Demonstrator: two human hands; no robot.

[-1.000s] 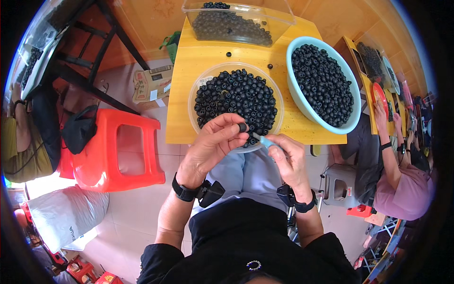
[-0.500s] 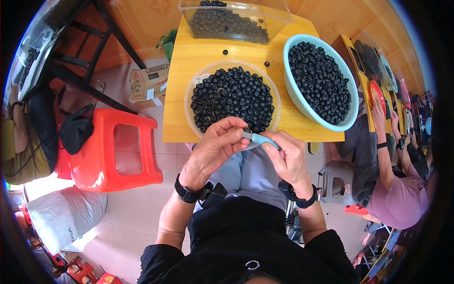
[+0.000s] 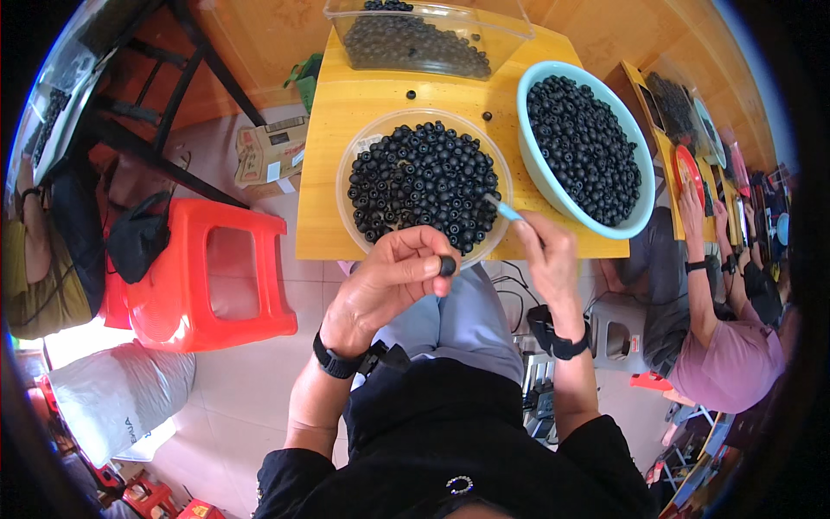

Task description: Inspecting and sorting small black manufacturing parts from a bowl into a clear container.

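Observation:
Between the thumb and fingers of my left hand (image 3: 398,275) is a round black bead (image 3: 447,265), held just off the table's near edge. My right hand (image 3: 550,255) is closed around a light-blue-handled tool (image 3: 508,210) with a short metal tip, which points toward the beads. A shallow round clear tray (image 3: 346,203) sits in front of me, heaped with black beads (image 3: 424,177), several of which show a hole or dimple. To its right stands a pale blue basin (image 3: 526,147) full of similar beads.
A clear rectangular box (image 3: 333,35) with black beads stands at the table's far side. Two loose beads lie on the yellow table (image 3: 328,121). At left are a red stool (image 3: 186,277) and a flattened carton (image 3: 271,149). Another person (image 3: 726,363) works at the right.
My right hand has drawn the blue-handled tool away from the bead, up and to the right. The left hand keeps the bead, which now shows more fully.

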